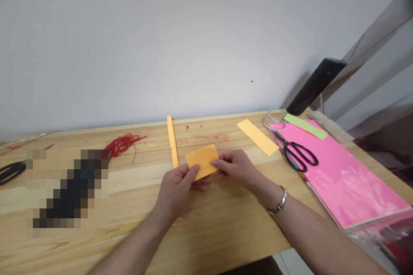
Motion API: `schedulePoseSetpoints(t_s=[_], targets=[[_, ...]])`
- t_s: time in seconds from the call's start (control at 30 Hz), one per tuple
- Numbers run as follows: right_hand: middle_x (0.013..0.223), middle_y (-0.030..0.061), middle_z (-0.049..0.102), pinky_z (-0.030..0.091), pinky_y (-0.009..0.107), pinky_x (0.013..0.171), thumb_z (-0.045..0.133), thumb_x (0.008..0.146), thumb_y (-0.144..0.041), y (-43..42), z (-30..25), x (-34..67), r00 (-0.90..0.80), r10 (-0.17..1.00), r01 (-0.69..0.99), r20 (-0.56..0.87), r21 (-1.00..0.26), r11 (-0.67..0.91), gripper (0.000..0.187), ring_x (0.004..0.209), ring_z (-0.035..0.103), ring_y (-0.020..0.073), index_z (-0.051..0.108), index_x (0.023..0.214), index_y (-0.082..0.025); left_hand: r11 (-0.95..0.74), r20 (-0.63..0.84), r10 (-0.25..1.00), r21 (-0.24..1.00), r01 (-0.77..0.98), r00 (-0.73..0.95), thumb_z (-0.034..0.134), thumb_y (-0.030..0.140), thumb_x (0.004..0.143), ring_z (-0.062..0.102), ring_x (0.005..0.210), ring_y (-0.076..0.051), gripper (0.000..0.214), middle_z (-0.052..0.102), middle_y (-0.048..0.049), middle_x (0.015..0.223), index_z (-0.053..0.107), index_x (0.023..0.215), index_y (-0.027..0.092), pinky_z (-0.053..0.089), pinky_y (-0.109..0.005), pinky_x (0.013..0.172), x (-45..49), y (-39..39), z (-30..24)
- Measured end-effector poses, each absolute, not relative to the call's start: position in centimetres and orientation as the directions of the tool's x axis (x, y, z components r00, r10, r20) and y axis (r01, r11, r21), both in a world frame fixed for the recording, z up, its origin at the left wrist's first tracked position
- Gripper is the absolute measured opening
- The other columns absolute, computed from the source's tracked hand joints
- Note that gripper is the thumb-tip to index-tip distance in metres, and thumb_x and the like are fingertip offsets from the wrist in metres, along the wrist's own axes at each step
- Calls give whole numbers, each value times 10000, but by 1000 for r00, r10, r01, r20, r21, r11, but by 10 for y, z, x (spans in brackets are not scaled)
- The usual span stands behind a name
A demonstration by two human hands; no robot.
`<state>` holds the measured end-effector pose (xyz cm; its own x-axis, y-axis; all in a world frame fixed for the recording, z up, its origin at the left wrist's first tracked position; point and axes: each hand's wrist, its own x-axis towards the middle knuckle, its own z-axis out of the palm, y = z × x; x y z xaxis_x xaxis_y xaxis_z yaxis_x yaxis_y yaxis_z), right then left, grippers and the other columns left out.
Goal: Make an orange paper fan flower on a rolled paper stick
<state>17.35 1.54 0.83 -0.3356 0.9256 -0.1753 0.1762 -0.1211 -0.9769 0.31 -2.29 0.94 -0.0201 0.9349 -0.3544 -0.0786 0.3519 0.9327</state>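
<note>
In the lower centre of the frame, both forearms reach over the near edge of the light wooden table [206, 232]. A silver metal bracelet [280, 202] sits on the right wrist.

The left hand [179, 187] pinches the lower left edge of the small orange rectangular paper piece [202, 160], thumb on top and fingers beneath. The right hand [237, 167] grips the opposite right edge in the same way. This two-sided grip probably keeps the sheet flat and taut, just above the table at frame centre.

Just behind the paper piece, touching or nearly touching its left corner, a rolled orange paper tube [172, 139] runs toward the wall. A flat orange paper strip [257, 136] lies to the right, near the black-handled scissors [298, 152]. The scissors rest on the edge of a pink sheet in a clear plastic sleeve [338, 176]. A light green paper strip [305, 126] lies at the sleeve's far end. These supplies appear grouped within reach of the right hand.

A tangle of red thread [124, 142] lies left of centre. A black cylinder [314, 86] leans at upper right.

No brand, label or writing is legible.
</note>
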Motion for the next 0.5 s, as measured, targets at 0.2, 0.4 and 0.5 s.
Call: schedulePoseSetpoints(t_s=[0.2,0.4,0.5], targets=[[704,18,620,416,234,575,646,700,-367,14,13,172,-334,931,13,-145,-989,-150,251,614,528,121,662,788,-132,337,-337,941,941,-20,18,613,357,728,674,613,-203,221,710,-29,651,676,772,150,543,-287,569,5,-24,12],[565,-12,529,352,213,485,652,683,-382,16,11,171,-157,979,62,-127,-991,-119,277,518,446,91,601,612,-119,338,-340,937,940,40,76,606,340,721,661,565,-200,208,707,-46,607,679,721,146,535,-282,539,8,-26,13],[566,-13,530,366,214,504,635,706,-378,18,10,172,-117,990,53,-72,-996,-66,268,529,453,91,612,631,-122,339,-339,938,941,24,76,609,325,719,662,565,-205,191,706,-50,599,680,716,148,535,-284,536,8,-26,11]])
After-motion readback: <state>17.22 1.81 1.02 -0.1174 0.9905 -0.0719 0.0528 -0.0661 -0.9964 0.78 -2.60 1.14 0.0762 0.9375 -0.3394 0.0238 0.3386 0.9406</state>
